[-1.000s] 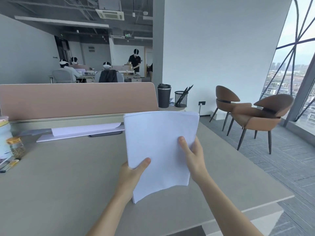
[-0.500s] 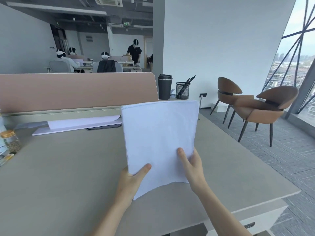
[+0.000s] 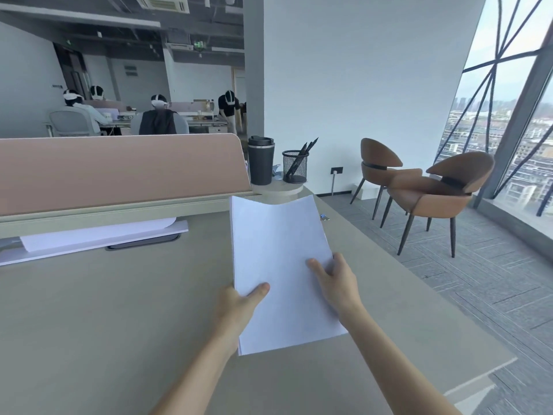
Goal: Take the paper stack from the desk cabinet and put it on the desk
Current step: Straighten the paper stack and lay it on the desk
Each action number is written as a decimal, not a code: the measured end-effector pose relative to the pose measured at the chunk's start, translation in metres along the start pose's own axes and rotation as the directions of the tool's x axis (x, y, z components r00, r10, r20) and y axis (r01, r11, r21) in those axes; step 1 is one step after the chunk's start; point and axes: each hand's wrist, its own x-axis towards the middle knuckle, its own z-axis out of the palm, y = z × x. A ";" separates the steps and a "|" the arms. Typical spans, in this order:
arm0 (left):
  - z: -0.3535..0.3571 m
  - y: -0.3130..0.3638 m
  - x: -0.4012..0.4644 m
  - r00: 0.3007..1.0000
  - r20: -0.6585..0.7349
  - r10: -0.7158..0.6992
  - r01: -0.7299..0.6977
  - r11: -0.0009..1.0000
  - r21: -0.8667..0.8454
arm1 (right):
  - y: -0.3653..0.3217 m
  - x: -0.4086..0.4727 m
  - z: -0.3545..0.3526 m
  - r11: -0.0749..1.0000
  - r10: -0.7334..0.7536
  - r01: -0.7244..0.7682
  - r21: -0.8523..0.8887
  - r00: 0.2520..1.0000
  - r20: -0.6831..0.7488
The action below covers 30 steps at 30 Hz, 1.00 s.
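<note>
The paper stack [image 3: 281, 265] was already out of the cabinet and held over the surface [image 3: 119, 310], so only setting it down and letting go seemed left. The left hand [image 3: 236, 307] pinched its near left edge, thumb on top; the right hand [image 3: 338, 283] gripped the right edge the same way. Whether the sheets touched the surface could not be told. Bare room lay beneath and to the left. The surface's right edge ran near the stack, and the cup [image 3: 261, 160] and pen holder [image 3: 295, 166] stood well beyond.
</note>
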 end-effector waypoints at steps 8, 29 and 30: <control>0.067 -0.015 0.039 0.995 -0.035 -0.091 0.092 0.995 0.025 | 0.033 0.080 -0.025 0.965 0.063 -0.060 -0.256 0.998 0.003; 0.183 -0.014 0.128 0.987 -0.118 0.113 0.006 0.695 0.719 | 0.065 0.195 -0.053 0.712 0.154 -0.132 -0.689 0.988 -0.030; 0.186 -0.016 0.130 0.983 -0.127 0.132 0.004 0.676 0.737 | 0.066 0.199 -0.053 0.704 0.144 -0.124 -0.700 0.989 -0.030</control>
